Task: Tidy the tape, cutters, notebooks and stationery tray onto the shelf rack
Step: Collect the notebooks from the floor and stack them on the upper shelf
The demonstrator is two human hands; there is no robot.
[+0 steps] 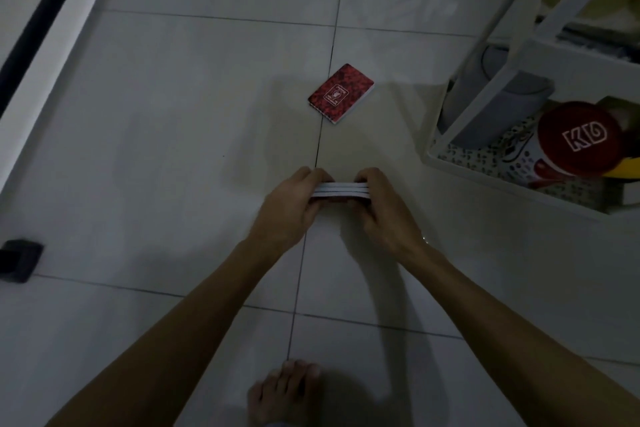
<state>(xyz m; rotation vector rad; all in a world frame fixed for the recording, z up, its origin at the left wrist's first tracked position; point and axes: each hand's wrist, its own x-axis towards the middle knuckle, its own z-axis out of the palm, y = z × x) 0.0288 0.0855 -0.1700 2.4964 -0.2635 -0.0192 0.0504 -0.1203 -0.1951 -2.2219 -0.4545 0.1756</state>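
Note:
A small stack of notebooks (337, 191), white page edges toward me, is gripped between both my hands just above the tiled floor. My left hand (291, 204) clasps its left end and my right hand (381, 208) clasps its right end. Farther away on the floor lies one red patterned notebook (341, 93), flat and apart from my hands. The white shelf rack (512, 55) stands at the right, its lower tier holding other things. No tape, cutters or stationery tray can be made out in this dim view.
In the rack's lower tier sit a red-lidded tub marked KD (578, 142) and a grey cylinder (498, 104). A dark small box (19, 260) lies at the left edge. A white skirting with a black strip (48, 10) runs along the upper left. My bare foot (284, 392) is at the bottom.

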